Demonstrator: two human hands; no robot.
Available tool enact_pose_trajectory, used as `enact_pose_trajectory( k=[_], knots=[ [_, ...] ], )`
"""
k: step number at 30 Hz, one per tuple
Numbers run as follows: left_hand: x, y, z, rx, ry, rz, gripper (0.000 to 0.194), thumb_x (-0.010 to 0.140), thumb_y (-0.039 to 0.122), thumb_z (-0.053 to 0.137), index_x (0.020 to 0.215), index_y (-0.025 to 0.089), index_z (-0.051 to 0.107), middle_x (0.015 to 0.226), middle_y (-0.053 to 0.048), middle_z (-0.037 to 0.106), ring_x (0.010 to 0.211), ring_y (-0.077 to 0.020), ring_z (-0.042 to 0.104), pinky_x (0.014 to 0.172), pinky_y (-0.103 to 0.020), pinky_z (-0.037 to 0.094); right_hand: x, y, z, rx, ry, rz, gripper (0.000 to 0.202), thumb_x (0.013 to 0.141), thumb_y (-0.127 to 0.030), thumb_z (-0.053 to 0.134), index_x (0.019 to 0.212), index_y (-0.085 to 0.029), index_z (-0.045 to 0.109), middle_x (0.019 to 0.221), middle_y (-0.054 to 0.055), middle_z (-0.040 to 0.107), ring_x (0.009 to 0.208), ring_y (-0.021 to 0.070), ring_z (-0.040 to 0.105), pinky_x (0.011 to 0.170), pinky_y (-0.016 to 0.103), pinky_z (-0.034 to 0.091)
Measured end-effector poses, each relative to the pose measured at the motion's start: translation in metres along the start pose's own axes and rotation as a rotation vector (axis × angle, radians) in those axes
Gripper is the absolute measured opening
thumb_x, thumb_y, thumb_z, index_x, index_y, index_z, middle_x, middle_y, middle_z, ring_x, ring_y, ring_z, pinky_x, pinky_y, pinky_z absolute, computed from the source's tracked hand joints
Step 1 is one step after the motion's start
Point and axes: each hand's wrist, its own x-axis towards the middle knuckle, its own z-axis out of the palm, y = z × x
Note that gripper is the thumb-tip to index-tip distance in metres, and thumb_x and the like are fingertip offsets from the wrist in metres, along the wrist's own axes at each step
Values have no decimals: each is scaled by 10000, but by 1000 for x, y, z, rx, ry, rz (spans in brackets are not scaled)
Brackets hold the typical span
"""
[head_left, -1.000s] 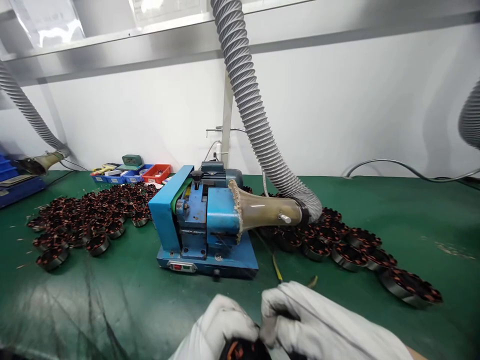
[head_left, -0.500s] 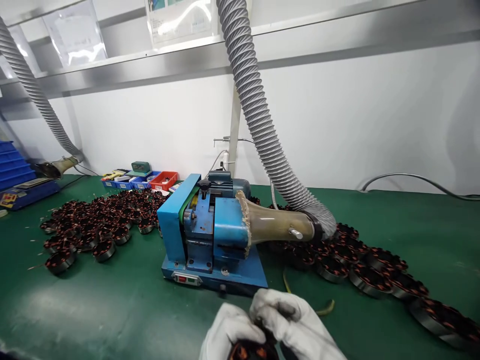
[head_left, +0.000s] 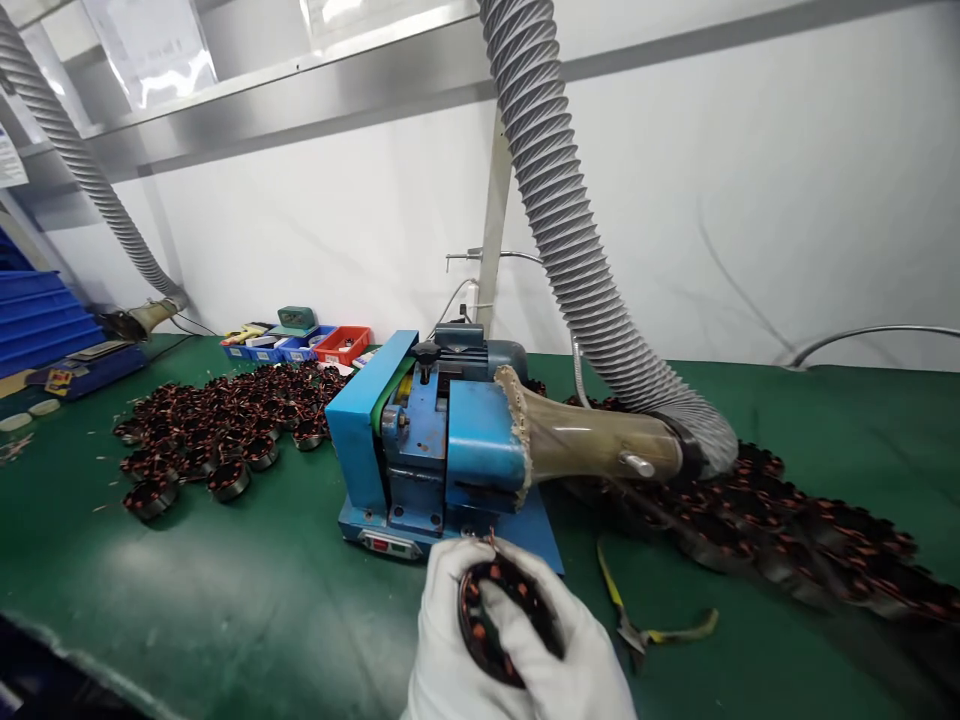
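Observation:
Both my hands wear white gloves and meet at the bottom centre. Between them they hold a dark stator ring [head_left: 474, 625] with copper windings, tilted so that its open face shows. My left hand [head_left: 442, 660] grips its left rim. My right hand [head_left: 577, 665] holds the right side, with a finger laid across the ring's middle. The ring sits just in front of the blue bench machine [head_left: 427, 450], near its base and red switch.
A grey ribbed hose [head_left: 577, 250] joins a clear funnel [head_left: 592, 445] on the machine's right. Several stators are piled to the left [head_left: 217, 430] and to the right [head_left: 810, 540] on the green mat. Yellow-handled pliers [head_left: 637, 625] lie to the right of my hands. Small bins [head_left: 300, 345] stand at the back.
My hands have lifted the stator ring higher and forward towards the machine's base, so more of the ring shows. The view has swung, and the machine looks closer.

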Motion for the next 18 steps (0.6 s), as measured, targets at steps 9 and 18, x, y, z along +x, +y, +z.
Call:
enact_pose_trajectory(
  k=[9, 18],
  knots=[
    [41, -14, 15, -114, -70, -258, 494, 474, 30, 722, 915, 189, 567, 967, -69, 669, 900, -229, 638, 838, -325, 498, 42, 1, 5, -140, -75, 103, 349, 818, -360, 435, 1011, -159, 645, 1040, 118, 706, 964, 266, 645, 872, 393, 490],
    [48, -1, 22, -170, -14, -266, 451, 462, 55, 728, 854, 195, 554, 878, -56, 706, 818, -217, 669, 768, -306, 523, 56, -28, -1, -517, -166, 60, 335, 841, -264, 382, 989, -168, 667, 987, 131, 718, 927, 296, 649, 820, 422, 484]
  ],
)
